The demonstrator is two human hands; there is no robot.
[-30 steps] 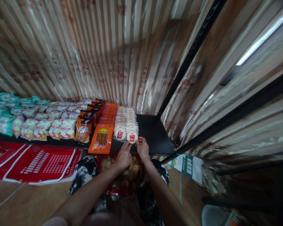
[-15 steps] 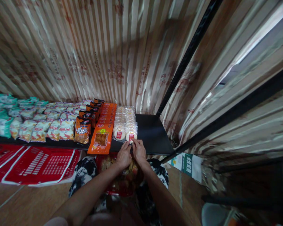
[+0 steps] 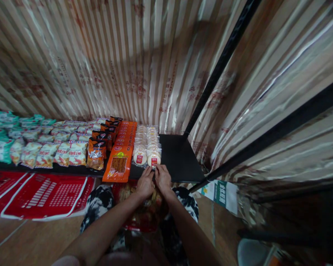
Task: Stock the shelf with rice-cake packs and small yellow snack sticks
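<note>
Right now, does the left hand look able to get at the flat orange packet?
Probably yes: the flat orange packet lies just left of the left hand, its near end at the front edge of the black shelf, with nothing visibly blocking the way.

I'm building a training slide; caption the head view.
Left hand and right hand at the front of wrapped round snacks on a black shelf.

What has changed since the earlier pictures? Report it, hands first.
The right hand has moved left, from the right edge of the front wrapped round cracker in the right-hand column to its near edge, beside the left hand. The bright gap in the striped curtain at the upper right has narrowed to a thin line. The left hand, orange snack packet and red basket stayed put.
</note>
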